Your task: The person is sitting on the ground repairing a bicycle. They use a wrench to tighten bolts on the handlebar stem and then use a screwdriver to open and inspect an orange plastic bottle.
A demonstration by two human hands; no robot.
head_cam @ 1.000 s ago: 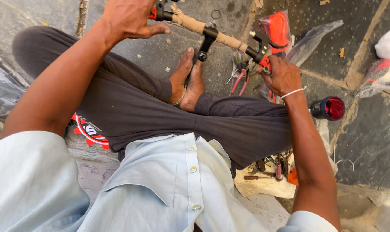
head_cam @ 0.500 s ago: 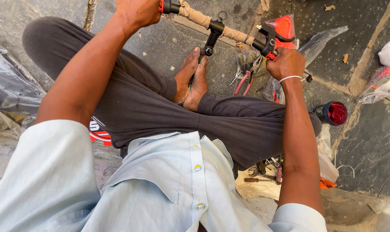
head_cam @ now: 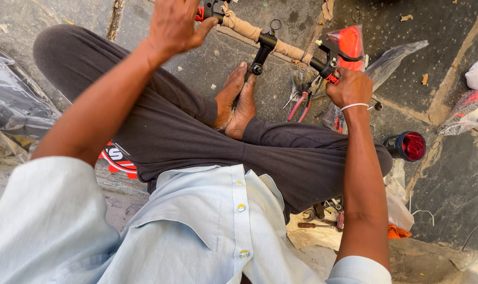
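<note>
I sit cross-legged on a stone floor with a handlebar [head_cam: 244,29] wrapped in brown paper held across in front of my feet [head_cam: 239,100]. A black stem clamp [head_cam: 262,50] hangs from its middle. My right hand [head_cam: 349,87] grips the bar's right end by the black brake lever [head_cam: 328,60]. My left hand [head_cam: 175,26] is at the left end beside a red grip [head_cam: 199,13]. Its fingers are spread and its thumb points at the bar, closed on nothing. The fingertips are cut off by the frame's top.
A red part in a clear plastic bag [head_cam: 349,42] lies behind the bar's right end. Red-handled pliers [head_cam: 299,105] lie by my feet, a red round lamp [head_cam: 410,146] at my right knee, small tools [head_cam: 318,215] under my right leg, plastic bags [head_cam: 12,105] at the left.
My left hand has loosened from the bar's left end and its thumb now stands out. My right hand keeps its grip. The bar sits slightly lower in view.
</note>
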